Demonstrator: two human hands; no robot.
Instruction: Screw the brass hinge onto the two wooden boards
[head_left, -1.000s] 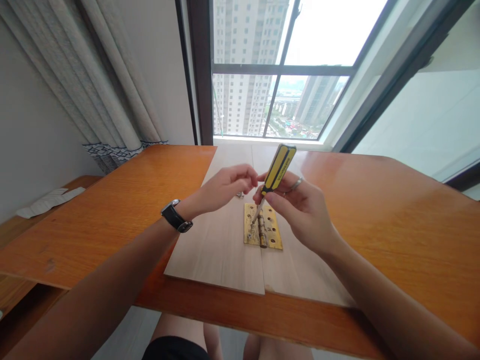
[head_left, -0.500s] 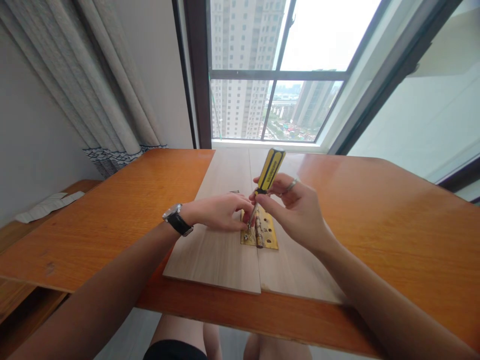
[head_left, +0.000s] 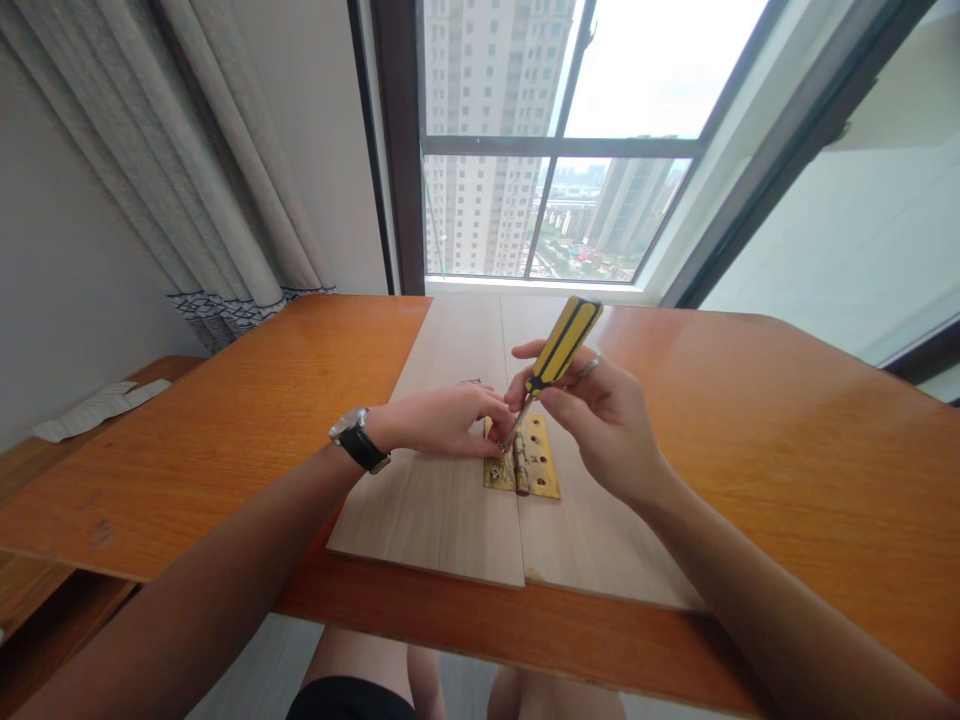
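Right hand (head_left: 604, 425) gripping a screwdriver (head_left: 564, 342); left hand (head_left: 439, 422) curled against a brass hinge (head_left: 541, 458), its fingers (head_left: 495, 428) hiding the blade tip, grip unclear.

1. The left hand (head_left: 439, 424) hides the brass hinge's (head_left: 537, 458) corner at 10 o'clock.
2. A small metal item (head_left: 471, 381) at the hinge's 11 o'clock is too small to tell.
3. The left forearm (head_left: 187, 580) and right forearm (head_left: 780, 600) run off the lower edge.

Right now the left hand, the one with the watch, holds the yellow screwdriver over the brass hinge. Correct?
No, wrong hand. The right hand holds the screwdriver over the hinge. The left hand, with the watch, is beside the tip. The head view shows it.
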